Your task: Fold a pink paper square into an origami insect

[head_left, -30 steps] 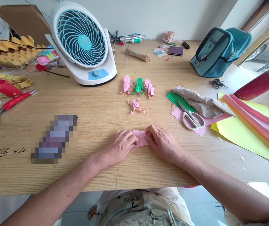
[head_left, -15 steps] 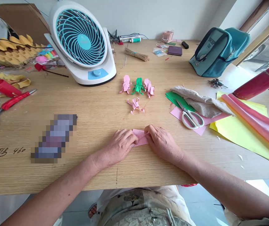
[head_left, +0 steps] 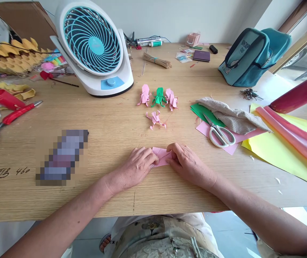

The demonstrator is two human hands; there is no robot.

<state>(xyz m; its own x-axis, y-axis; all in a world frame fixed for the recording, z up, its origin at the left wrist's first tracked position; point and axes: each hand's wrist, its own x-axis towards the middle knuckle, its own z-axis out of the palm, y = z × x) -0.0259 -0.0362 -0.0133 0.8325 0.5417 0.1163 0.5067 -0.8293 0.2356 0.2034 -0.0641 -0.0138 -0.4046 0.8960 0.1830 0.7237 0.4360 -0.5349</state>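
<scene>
Pink folded paper point(head_left: 161, 153), one piece, lies flat near the middle of the table's point(head_left: 107, 136) near edge, between the person's two hands. The left hand point(head_left: 140, 161) is curled, its fingertips pressed on the paper's left end; its thumb is mostly hidden. The right hand point(head_left: 187, 161) is nearly closed, pinching the right end between thumb and forefinger. Beyond them, farther from the near edge, are four small folded figures, three pink and one green: a row of three, with the green figure point(head_left: 159, 96) between two of the pink figures point(head_left: 144, 95), and the third pink one alone in front. Toward the table's right side, one pair of white-handled scissors point(head_left: 215, 127) rests over green and pink sheets, beside one grey cloth point(head_left: 231, 114); yellow paper point(head_left: 279, 157) reaches farther right, its sheets too overlapped to count. One teal bag point(head_left: 247, 59) stands by the far right corner, with one bunch of keys point(head_left: 250, 94) just in front. One fan point(head_left: 96, 46) stands toward the far edge, left of the figures, and one pixelated oblong object point(head_left: 62, 156) lies left of the left hand.
</scene>
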